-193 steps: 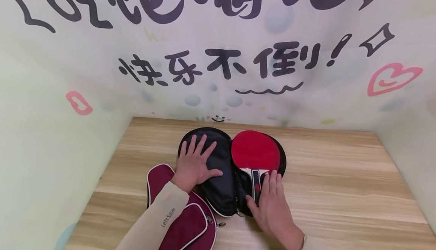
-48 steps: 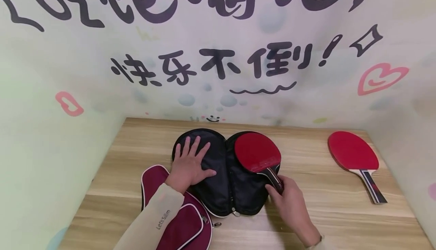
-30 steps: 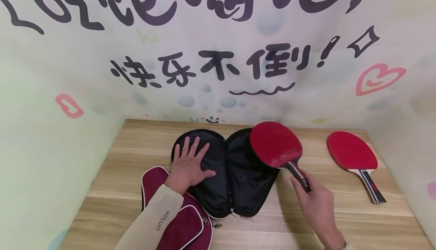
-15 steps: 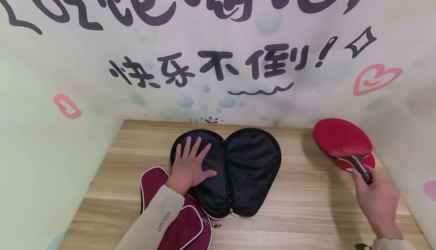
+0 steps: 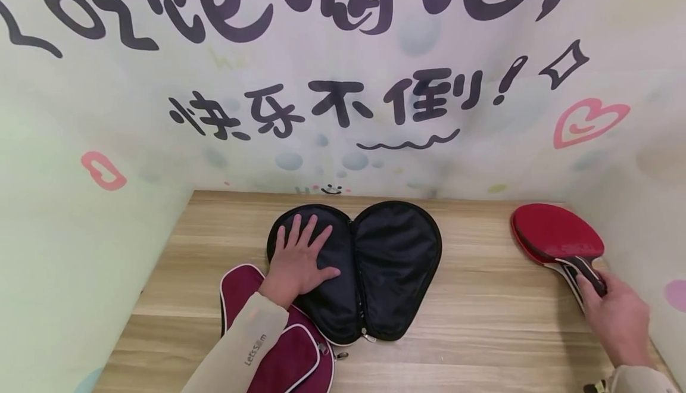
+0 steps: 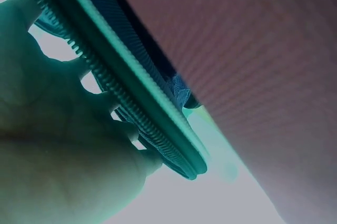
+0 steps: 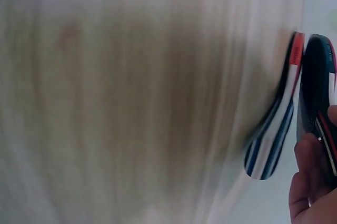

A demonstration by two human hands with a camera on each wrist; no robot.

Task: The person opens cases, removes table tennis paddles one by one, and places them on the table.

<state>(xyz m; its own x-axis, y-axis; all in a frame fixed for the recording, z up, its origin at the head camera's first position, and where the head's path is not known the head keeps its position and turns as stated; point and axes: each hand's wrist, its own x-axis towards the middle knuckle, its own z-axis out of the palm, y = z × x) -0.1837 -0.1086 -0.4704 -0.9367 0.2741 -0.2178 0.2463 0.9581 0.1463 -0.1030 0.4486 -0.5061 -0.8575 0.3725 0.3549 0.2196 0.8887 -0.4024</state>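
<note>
My left hand (image 5: 297,265) lies flat with spread fingers on the left half of an unfolded black paddle case (image 5: 399,262); in the left wrist view the case's zipper edge (image 6: 113,84) runs beside that hand. At the far right my right hand (image 5: 619,315) grips the dark handle of a red table tennis paddle (image 5: 560,229). This paddle overlaps a second table tennis paddle (image 5: 570,280), whose striped handle (image 7: 271,139) shows low beside it in the right wrist view. Most of the lower paddle's blade is hidden beneath the upper one.
A maroon case with white piping (image 5: 292,357) lies under my left forearm, partly beneath the black case. The wooden table (image 5: 471,327) meets a printed wall (image 5: 343,167) at the back, and pale walls stand at both sides.
Both paddles have left the black case. The first came to lie at the right; my right hand then carried the second over it and lowered it. My left hand stayed on the case.
</note>
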